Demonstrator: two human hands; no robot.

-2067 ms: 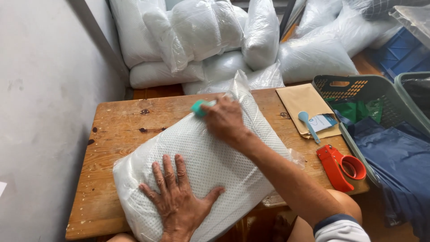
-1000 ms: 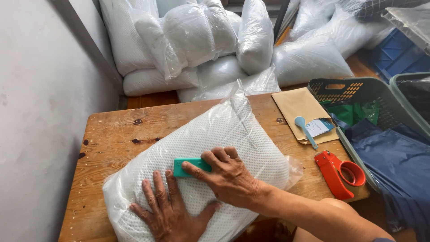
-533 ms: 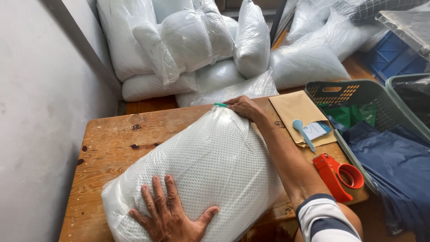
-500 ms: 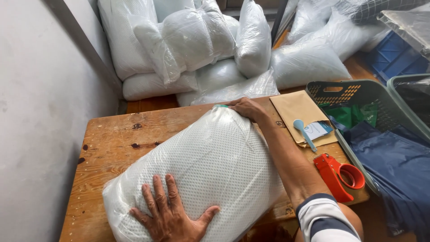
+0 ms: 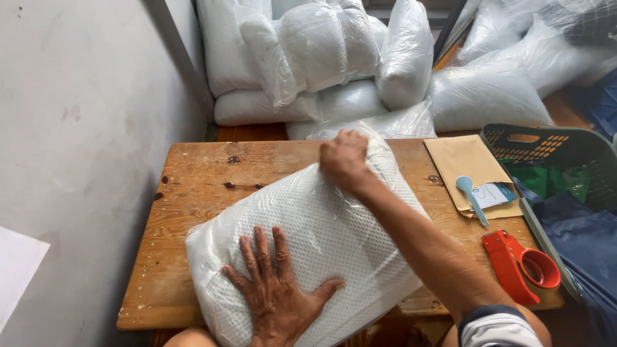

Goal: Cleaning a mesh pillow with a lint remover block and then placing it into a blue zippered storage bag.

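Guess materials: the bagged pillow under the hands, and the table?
Pillow: white knit mesh fabric by its dotted weave, inside a thin clear plastic bag, glossy and wrinkled. Table: unfinished wood planks, showing grain, knots and dark stains.

Wooden table (image 5: 193, 193) bears bagged pillow (image 5: 321, 225), envelope (image 5: 466, 160), tape dispenser (image 5: 517, 266).

A white mesh pillow sealed in a clear plastic bag (image 5: 321, 238) lies across my table (image 5: 186, 193). Behind it, more white bagged pillows (image 5: 360, 64) pile up. To the right a brown envelope (image 5: 466, 160) lies flat, a small white-and-blue card (image 5: 495, 193) on it.
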